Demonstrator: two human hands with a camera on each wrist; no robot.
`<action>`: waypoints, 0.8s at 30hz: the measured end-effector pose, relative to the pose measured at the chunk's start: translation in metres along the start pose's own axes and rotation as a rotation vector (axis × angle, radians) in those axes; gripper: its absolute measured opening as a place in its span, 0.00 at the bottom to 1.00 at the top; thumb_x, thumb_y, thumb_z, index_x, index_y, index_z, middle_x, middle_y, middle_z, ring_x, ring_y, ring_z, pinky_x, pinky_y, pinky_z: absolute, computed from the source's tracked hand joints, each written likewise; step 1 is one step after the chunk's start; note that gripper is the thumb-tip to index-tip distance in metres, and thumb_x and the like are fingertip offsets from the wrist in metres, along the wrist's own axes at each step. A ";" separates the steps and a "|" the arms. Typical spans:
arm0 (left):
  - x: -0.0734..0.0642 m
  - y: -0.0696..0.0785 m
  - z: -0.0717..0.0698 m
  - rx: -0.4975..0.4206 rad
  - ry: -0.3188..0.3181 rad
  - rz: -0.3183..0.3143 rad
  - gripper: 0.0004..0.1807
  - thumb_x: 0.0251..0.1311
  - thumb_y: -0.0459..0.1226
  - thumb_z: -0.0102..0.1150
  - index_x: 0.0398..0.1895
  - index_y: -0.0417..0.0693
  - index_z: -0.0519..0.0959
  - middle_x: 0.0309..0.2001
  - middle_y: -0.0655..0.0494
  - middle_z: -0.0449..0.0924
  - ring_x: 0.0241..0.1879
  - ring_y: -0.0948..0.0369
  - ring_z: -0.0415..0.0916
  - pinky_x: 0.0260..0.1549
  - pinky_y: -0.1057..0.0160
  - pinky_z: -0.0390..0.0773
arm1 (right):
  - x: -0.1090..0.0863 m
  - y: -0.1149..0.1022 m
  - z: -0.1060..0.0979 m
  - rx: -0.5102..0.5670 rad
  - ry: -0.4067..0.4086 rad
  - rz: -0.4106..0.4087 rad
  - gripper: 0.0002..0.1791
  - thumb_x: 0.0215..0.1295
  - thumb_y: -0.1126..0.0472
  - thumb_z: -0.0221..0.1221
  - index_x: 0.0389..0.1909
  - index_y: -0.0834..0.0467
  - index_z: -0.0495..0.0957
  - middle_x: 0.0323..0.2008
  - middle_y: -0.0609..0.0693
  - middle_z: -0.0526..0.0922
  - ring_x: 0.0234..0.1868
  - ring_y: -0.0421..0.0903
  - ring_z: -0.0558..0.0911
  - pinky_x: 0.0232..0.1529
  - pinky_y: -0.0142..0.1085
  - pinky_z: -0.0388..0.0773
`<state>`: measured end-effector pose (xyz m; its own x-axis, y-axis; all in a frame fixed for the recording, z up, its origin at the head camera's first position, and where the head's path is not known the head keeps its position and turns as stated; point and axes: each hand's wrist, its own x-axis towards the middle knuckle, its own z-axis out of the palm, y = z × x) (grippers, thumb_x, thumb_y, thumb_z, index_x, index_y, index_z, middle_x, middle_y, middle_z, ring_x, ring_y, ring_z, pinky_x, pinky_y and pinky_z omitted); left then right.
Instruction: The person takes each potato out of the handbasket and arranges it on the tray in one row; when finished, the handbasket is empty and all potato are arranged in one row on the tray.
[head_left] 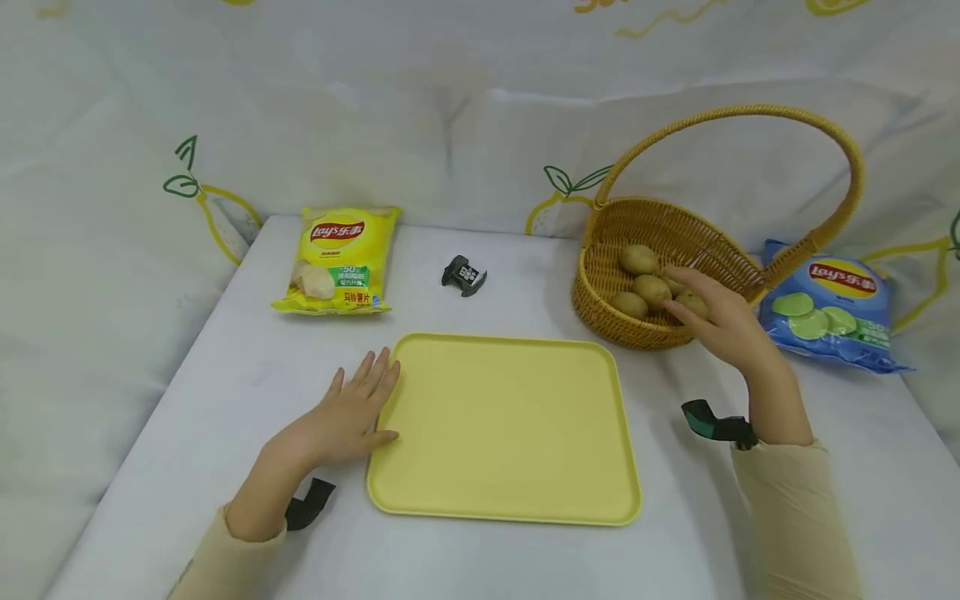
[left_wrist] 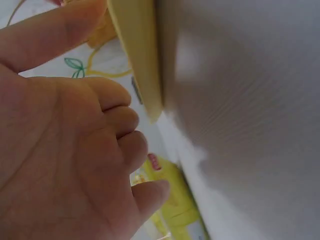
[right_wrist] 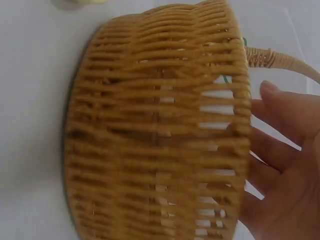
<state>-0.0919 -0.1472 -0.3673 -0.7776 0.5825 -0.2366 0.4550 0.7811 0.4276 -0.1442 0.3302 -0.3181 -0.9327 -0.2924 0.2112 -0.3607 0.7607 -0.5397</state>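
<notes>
My left hand (head_left: 348,417) lies spread at the left edge of a yellow rectangular tray (head_left: 502,429), with its fingertips and thumb at the rim. In the left wrist view the tray's side (left_wrist: 137,50) stands right beside the thumb. My right hand (head_left: 716,317) reaches over the near rim of a woven basket (head_left: 630,329) with a tall arched handle. Its fingers are loosely bent just above several olive-brown, egg-shaped potatoes (head_left: 651,291). From the right wrist, the basket wall (right_wrist: 155,125) partly hides those fingers (right_wrist: 270,145), and the thumb stands apart from them.
A yellow Lay's chip bag (head_left: 337,262) lies at the back left. Beyond the tray sits a small black object (head_left: 464,276) with a white label. A blue Lay's bag (head_left: 832,304) is right of the basket. White cloth (head_left: 450,125) with lemon drawings rises behind the table.
</notes>
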 end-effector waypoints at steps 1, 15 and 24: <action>0.000 -0.001 0.004 -0.003 -0.006 0.002 0.46 0.62 0.45 0.57 0.73 0.32 0.43 0.74 0.38 0.32 0.72 0.43 0.30 0.63 0.35 0.36 | 0.005 0.000 0.003 0.016 -0.010 -0.008 0.25 0.69 0.63 0.54 0.65 0.65 0.64 0.63 0.66 0.65 0.63 0.68 0.61 0.55 0.66 0.58; 0.007 -0.008 0.023 0.024 0.014 0.029 0.42 0.66 0.42 0.53 0.72 0.30 0.44 0.73 0.37 0.30 0.72 0.46 0.36 0.65 0.40 0.45 | 0.053 0.003 0.018 -0.090 -0.386 0.113 0.23 0.70 0.60 0.51 0.64 0.63 0.68 0.58 0.66 0.72 0.57 0.64 0.71 0.53 0.58 0.67; 0.010 -0.003 0.022 0.086 0.039 -0.011 0.45 0.65 0.47 0.53 0.71 0.29 0.43 0.73 0.37 0.31 0.72 0.45 0.32 0.66 0.41 0.42 | 0.058 0.005 0.022 -0.213 -0.378 0.094 0.21 0.66 0.63 0.54 0.59 0.64 0.73 0.48 0.69 0.78 0.44 0.62 0.77 0.46 0.56 0.72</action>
<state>-0.0914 -0.1383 -0.3903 -0.7985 0.5656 -0.2062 0.4804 0.8051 0.3480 -0.2006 0.3042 -0.3266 -0.9112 -0.3776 -0.1648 -0.3027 0.8850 -0.3538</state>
